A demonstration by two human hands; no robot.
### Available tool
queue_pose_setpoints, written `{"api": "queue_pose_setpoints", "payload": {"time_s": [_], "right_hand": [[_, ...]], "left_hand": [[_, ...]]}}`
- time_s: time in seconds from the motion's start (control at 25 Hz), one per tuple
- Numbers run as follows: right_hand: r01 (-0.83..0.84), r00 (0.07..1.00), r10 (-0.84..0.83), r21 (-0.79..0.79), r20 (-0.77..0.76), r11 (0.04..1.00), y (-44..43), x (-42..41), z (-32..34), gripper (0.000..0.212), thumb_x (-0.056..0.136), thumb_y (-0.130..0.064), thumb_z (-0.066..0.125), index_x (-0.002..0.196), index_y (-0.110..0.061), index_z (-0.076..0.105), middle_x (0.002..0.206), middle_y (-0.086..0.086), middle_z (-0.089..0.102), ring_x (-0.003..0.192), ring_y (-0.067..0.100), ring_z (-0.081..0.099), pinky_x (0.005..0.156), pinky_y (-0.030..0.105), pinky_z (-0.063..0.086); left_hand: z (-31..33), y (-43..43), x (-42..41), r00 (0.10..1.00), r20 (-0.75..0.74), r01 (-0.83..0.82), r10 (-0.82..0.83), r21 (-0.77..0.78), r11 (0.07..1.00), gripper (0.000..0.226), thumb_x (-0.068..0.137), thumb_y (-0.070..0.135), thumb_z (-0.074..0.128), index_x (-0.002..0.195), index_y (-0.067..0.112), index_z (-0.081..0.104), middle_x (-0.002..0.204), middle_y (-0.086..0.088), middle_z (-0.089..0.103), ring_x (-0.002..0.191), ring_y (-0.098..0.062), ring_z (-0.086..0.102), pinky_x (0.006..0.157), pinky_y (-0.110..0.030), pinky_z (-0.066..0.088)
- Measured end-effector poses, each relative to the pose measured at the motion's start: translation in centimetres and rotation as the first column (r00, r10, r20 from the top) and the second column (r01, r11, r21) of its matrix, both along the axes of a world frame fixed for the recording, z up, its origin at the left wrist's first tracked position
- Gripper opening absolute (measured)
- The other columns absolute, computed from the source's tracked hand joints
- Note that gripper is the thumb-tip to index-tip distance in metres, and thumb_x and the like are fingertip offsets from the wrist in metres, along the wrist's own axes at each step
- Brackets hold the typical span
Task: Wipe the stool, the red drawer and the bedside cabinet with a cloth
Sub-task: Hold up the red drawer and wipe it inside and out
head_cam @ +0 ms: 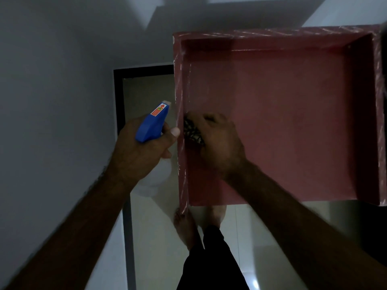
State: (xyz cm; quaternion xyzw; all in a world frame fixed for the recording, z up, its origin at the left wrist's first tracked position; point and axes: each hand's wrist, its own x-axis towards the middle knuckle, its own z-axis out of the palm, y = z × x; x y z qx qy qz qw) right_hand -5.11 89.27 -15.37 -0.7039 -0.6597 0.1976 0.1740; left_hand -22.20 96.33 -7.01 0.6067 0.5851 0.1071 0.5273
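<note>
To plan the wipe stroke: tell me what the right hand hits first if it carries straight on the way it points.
Most likely the left side wall of the red drawer: the right hand grips the cloth almost against it, though depth is hard to judge.

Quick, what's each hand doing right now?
Left hand: grips the blue spray bottle.
Right hand: holds the cloth inside the red drawer.
</note>
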Motion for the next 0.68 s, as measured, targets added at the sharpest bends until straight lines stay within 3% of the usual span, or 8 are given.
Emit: {"api": "queue_pose_setpoints", "payload": {"time_s": [0.08, 0.16, 0.28, 0.4, 0.48, 0.6, 0.68], "right_hand": [[0.02, 1.0, -0.02, 0.006, -0.009, 1.0, 0.3, 1.1, 0.1, 0.064, 0.08, -0.016, 0.063, 0.143, -0.013, 0.058, 0.118, 0.018, 0.072, 0.109, 0.042, 0.062, 0.089, 0.048, 0.051], [0.142, 0.99, -0.142, 0.001, -0.002, 0.99, 0.7, 2.7, -0.1, 0.061, 0.083, -0.02, 0.053, 0.144, -0.013, 0.057, 0.118, 0.018, 0.071, 0.108, 0.04, 0.061, 0.088, 0.046, 0.055], [0.277, 0.959, -0.277, 0.009, 0.052, 0.961, 1.4, 3.4, -0.4, 0.068, 0.079, -0.005, 0.066, 0.145, -0.014, 0.056, 0.113, 0.02, 0.07, 0.102, 0.038, 0.062, 0.081, 0.042, 0.057], [0.124, 0.992, -0.124, 0.028, 0.0, 0.992, 1.1, 0.7, -0.1, 0.06, 0.082, -0.013, 0.065, 0.142, -0.012, 0.058, 0.113, 0.017, 0.073, 0.103, 0.039, 0.062, 0.082, 0.042, 0.053], [0.051, 0.998, -0.051, 0.002, -0.046, 0.999, 0.8, -0.3, 0.0, 0.064, 0.079, -0.008, 0.063, 0.143, -0.013, 0.058, 0.119, 0.017, 0.072, 0.109, 0.04, 0.062, 0.087, 0.046, 0.054], [0.086, 0.996, -0.087, -0.027, -0.028, 0.996, 1.4, 1.3, -0.5, 0.066, 0.082, -0.015, 0.06, 0.148, -0.016, 0.053, 0.123, 0.017, 0.07, 0.112, 0.038, 0.06, 0.091, 0.047, 0.055], [0.205, 0.979, -0.206, -0.042, -0.014, 0.978, 2.0, 3.0, -0.8, 0.068, 0.083, -0.015, 0.057, 0.151, -0.016, 0.051, 0.125, 0.02, 0.068, 0.112, 0.039, 0.06, 0.091, 0.044, 0.053]], "left_hand": [[0.0, 0.2, 0.0, 1.0, 0.004, 0.009, -0.009, -0.001, 1.0, 0.016, 0.091, 0.028, 0.066, 0.08, 0.019, 0.057, 0.074, -0.009, 0.065, 0.061, 0.002, 0.065, 0.06, -0.001, 0.045], [0.0, 0.3, -0.1, 1.0, -0.004, 0.011, -0.011, 0.006, 1.0, 0.017, 0.09, 0.029, 0.066, 0.08, 0.019, 0.057, 0.074, -0.009, 0.064, 0.061, 0.003, 0.065, 0.061, 0.0, 0.045], [-0.1, 0.6, -0.2, 1.0, -0.02, 0.005, -0.005, 0.007, 1.0, 0.018, 0.091, 0.028, 0.066, 0.08, 0.018, 0.056, 0.074, -0.009, 0.064, 0.06, 0.004, 0.064, 0.06, 0.0, 0.044], [-0.2, 0.8, -0.1, 1.0, -0.024, 0.014, -0.014, 0.0, 1.0, 0.02, 0.088, 0.034, 0.066, 0.078, 0.018, 0.056, 0.074, -0.007, 0.065, 0.061, 0.005, 0.064, 0.06, 0.001, 0.043], [-0.1, 0.8, 0.0, 0.999, -0.025, 0.021, -0.021, 0.007, 1.0, 0.019, 0.091, 0.029, 0.066, 0.078, 0.018, 0.057, 0.074, -0.008, 0.065, 0.062, 0.004, 0.065, 0.061, 0.001, 0.043], [-0.1, 1.0, 0.1, 1.0, -0.006, 0.03, -0.03, 0.012, 0.999, 0.018, 0.09, 0.03, 0.066, 0.08, 0.017, 0.057, 0.074, -0.009, 0.065, 0.062, 0.003, 0.065, 0.062, 0.0, 0.045], [-0.1, 1.2, 0.1, 1.0, 0.007, 0.025, -0.025, 0.006, 1.0, 0.021, 0.085, 0.037, 0.066, 0.08, 0.018, 0.057, 0.074, -0.008, 0.065, 0.062, 0.002, 0.065, 0.061, -0.001, 0.045]]}}
